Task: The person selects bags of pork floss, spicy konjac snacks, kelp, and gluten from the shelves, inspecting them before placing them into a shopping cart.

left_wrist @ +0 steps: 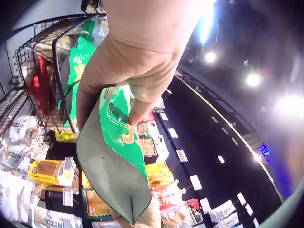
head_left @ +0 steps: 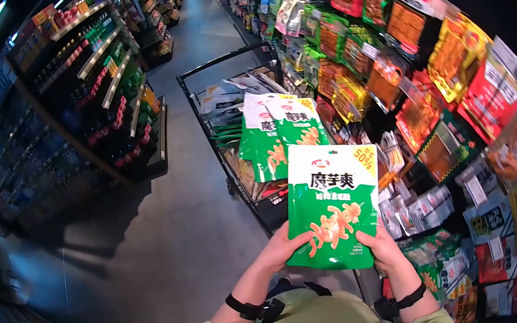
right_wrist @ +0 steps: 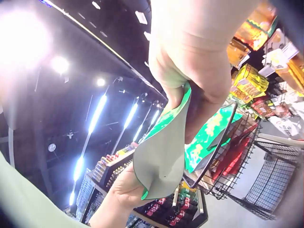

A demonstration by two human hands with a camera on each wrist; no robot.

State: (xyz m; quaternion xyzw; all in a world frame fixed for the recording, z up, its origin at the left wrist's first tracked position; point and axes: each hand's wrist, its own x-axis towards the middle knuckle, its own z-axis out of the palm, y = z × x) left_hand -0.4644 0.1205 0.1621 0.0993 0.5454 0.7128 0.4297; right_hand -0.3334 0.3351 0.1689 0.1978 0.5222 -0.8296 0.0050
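Both hands hold a green and white snack bag (head_left: 333, 207) upright in front of the body, its printed front towards the head camera. The left hand (head_left: 281, 246) pinches the lower left edge, thumb on the front and fingers behind. At the lower right edge, the right hand (head_left: 385, 246) grips the same way. Both wrist views show the bag's grey bottom fold, in the left one as a pointed oval (left_wrist: 114, 166). Just beyond it, two similar green and white bags (head_left: 261, 137) lie on top of the load in a black wire shopping cart (head_left: 198, 114).
Hanging snack packets (head_left: 430, 149) crowd the rack along the right side, close to the right arm. Drink shelves (head_left: 85, 74) stand to the left across the aisle floor (head_left: 170, 241). More packets in grey wrapping (head_left: 222, 97) fill the cart's far part.
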